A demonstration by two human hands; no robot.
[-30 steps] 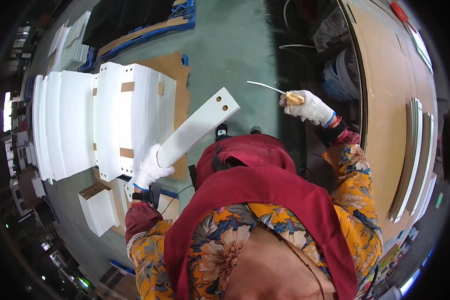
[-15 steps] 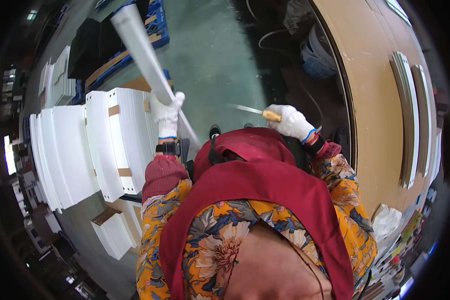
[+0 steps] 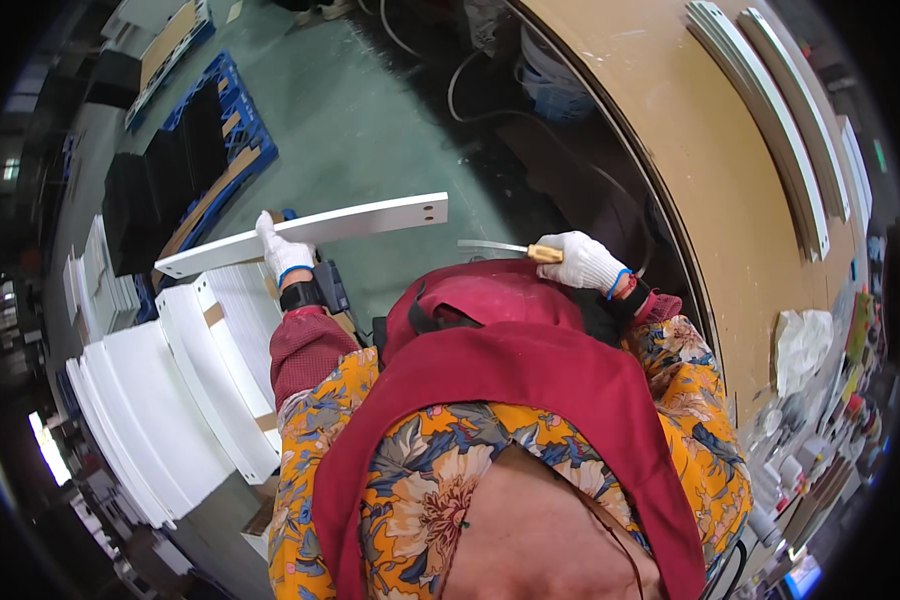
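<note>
A long white flat board (image 3: pixel 305 232) is held in the gloved left hand (image 3: pixel 285 255) above the stacked white panels (image 3: pixel 185 400). A wooden-handled thin blade (image 3: pixel 510 249) is clasped by the right hand (image 3: pixel 585 263); its tip is indistinct.

Your one head-worn fisheye looks steeply down from above your own chest, close over your gloved left hand (image 3: pixel 282 255) and right hand (image 3: pixel 588 262), with the green floor (image 3: pixel 390 110) beyond and the workbench (image 3: pixel 710 200) curving along the right rim.

Long white panel (image 3: pixel 305 233) held level, wooden-handled blade tool (image 3: pixel 510 249) pointing left
</note>
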